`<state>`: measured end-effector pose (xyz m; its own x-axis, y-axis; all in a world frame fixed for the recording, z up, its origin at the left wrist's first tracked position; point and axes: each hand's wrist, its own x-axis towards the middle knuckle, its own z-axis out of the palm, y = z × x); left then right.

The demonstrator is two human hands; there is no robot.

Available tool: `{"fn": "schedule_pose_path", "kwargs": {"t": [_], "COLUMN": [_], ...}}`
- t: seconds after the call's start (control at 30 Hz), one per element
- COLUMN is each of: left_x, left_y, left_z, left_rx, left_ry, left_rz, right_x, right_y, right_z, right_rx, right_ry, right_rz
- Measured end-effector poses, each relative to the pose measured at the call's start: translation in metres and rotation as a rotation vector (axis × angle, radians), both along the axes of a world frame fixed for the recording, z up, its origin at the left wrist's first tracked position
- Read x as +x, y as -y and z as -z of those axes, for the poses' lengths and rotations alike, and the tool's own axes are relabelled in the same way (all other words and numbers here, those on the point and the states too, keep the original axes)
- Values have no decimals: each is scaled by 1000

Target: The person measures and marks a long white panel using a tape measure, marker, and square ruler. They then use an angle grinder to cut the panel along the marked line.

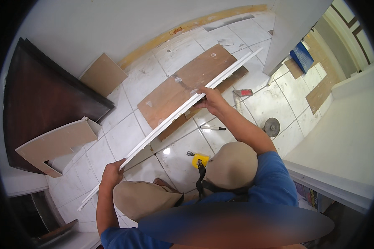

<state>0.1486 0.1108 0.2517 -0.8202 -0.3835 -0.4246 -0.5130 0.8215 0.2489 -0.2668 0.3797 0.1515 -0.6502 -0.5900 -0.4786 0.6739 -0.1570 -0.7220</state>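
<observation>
Clasped in the left hand (112, 174) and right hand (212, 101): a long, white, grooved strip (164, 128) — perhaps plastic — probably light, flexible; widely spaced holds suit it.

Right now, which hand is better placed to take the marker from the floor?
The right hand, probably: it is nearer the marker; the left hand is farther away. Both hold the strip, so it would need to let go.

One long white strip (166, 126), two hands (111, 175) (210, 101), one yellow tape measure (199, 161), one pen (213, 128), one grey disc (272, 127) and one red-and-grey tool (245, 92) on the floor (120, 137), lol. Plus two tan boards (104, 75) (58, 143) toward the floor's left edge.
</observation>
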Motion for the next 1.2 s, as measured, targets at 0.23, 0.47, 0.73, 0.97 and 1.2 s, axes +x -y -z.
{"fn": "schedule_pose_path", "kwargs": {"t": [0.23,0.47,0.73,0.97,1.2], "left_x": [-23,-46,-73,-100,-146], "left_y": [13,32,21,-2,-34], "left_z": [-10,57,118,126,167], "left_rx": [-89,-107,-216,-65,-88], "left_ry": [-215,-326,-78,-12,-4], "left_rz": [147,271,571,633,685], "right_x": [-6,-31,-71,-101,-140], "right_y": [-25,-29,-49,-45,-70], "right_z": [-14,25,118,122,127], "right_rx": [-140,-317,-272,-260,286], "right_ry": [1,13,110,72,67], "right_rz": [141,169,127,210,148]}}
